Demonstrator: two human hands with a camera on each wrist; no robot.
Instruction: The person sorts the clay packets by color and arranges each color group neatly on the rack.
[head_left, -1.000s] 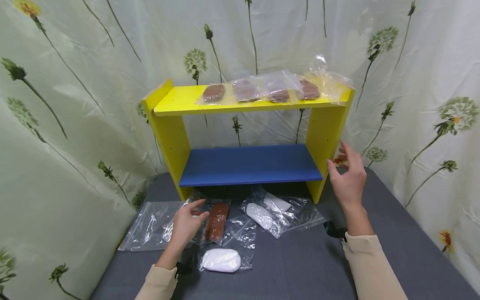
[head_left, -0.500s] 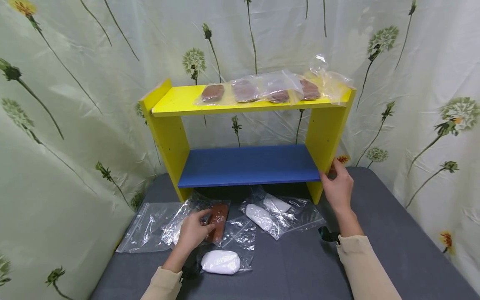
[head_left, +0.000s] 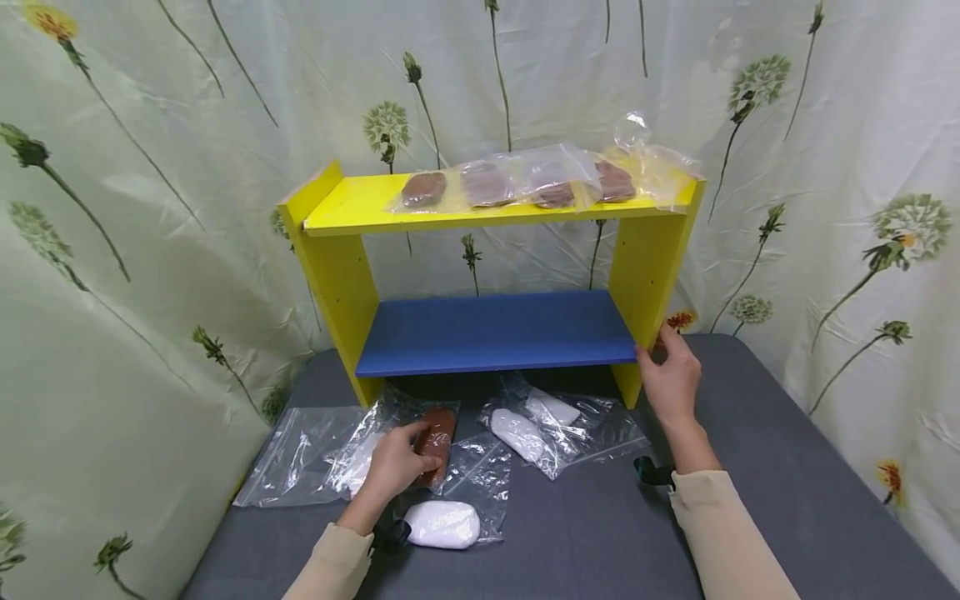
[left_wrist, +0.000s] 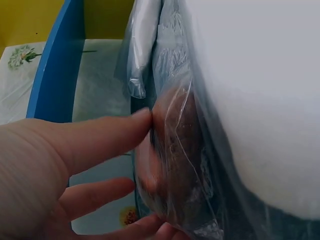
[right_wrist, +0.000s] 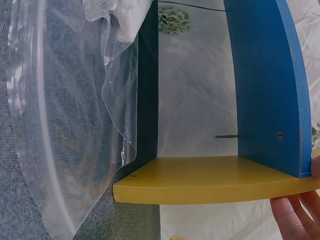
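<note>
This looks like a small booth-like corner set up for tabletop work, closed in by pale curtains [head_left: 225, 208] printed with dandelions [head_left: 911, 229] (creased and glossy in places). A dark cloth-topped bench [head_left: 577, 533] fills the floor of it, bearing a yellow-and-blue shelf unit [head_left: 495, 333] and clear zip bags [head_left: 300, 450]. What building surrounds it, I cannot tell.

Looking down, the head view shares the blue shelf [head_left: 495, 332] with both wrist close-ups.

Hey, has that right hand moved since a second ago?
Yes. Against the right yellow side panel in the head view, the right hand has moved left and slightly down, and now grips that panel.
</note>
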